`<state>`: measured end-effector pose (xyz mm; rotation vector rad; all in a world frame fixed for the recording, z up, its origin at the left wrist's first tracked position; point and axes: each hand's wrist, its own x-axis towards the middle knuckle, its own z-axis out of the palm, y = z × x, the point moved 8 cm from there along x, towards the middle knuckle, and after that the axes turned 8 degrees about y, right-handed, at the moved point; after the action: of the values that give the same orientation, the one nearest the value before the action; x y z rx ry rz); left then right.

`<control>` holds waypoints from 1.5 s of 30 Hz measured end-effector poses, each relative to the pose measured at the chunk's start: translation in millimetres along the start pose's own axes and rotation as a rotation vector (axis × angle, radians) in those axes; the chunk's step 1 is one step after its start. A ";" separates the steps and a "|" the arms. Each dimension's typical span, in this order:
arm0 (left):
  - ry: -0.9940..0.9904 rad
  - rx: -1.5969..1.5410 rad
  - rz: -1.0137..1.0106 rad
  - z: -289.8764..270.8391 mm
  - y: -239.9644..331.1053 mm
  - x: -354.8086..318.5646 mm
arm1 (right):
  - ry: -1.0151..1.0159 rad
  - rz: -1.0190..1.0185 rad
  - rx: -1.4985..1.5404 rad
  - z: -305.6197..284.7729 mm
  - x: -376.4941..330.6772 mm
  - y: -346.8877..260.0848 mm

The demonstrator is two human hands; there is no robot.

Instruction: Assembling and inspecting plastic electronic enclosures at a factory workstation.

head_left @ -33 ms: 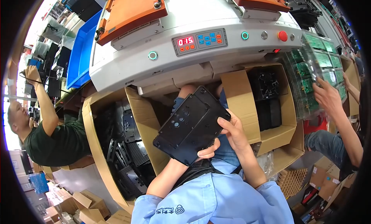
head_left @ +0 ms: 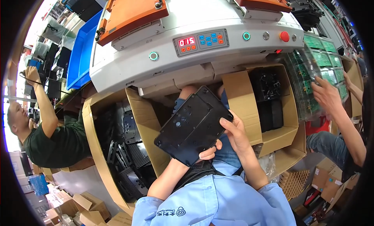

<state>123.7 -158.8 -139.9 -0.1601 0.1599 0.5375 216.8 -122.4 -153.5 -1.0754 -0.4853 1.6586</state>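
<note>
A black flat plastic housing panel (head_left: 193, 126) with small holes and a raised strip is held tilted above my lap. My left hand (head_left: 209, 151) reaches beneath it, with its fingertips curled over the lower edge; most of that hand is hidden behind the panel. At the right-hand edge, my right hand (head_left: 235, 131) grips the panel with the thumb on its upper face. An open cardboard box (head_left: 142, 120) of black finned parts (head_left: 130, 175) stands to the left. On the right, another cardboard box (head_left: 243, 105) contains black plastic parts (head_left: 269, 87).
Ahead is a white machine (head_left: 128, 64) with orange fixtures (head_left: 136, 11), a lit control panel (head_left: 201, 42) and a red button (head_left: 284, 36). A blue tray (head_left: 80, 62) lies left. One co-worker (head_left: 54, 136) sits left; another's hand (head_left: 326, 94) holds clear trays of green circuit boards (head_left: 321, 58) at right.
The co-worker's hand at the right has shifted slightly left and down with the clear tray. My hands and the black panel stay almost in place.
</note>
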 end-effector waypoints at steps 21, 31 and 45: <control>0.603 0.457 0.892 -29.0 86.6 -64.9 | 0.285 -0.714 -1.145 -48.6 -5.1 -81.2; 0.765 0.470 0.670 -82.1 55.7 -36.3 | 0.569 -0.586 -1.760 -187.2 88.4 -129.2; 0.710 0.636 0.684 -72.9 56.9 -32.4 | 0.750 -0.691 -1.348 -161.0 51.1 -137.5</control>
<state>58.6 -140.6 -211.0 0.3511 1.0905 1.0646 424.4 -56.3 -153.5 -2.0103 -1.3180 0.0750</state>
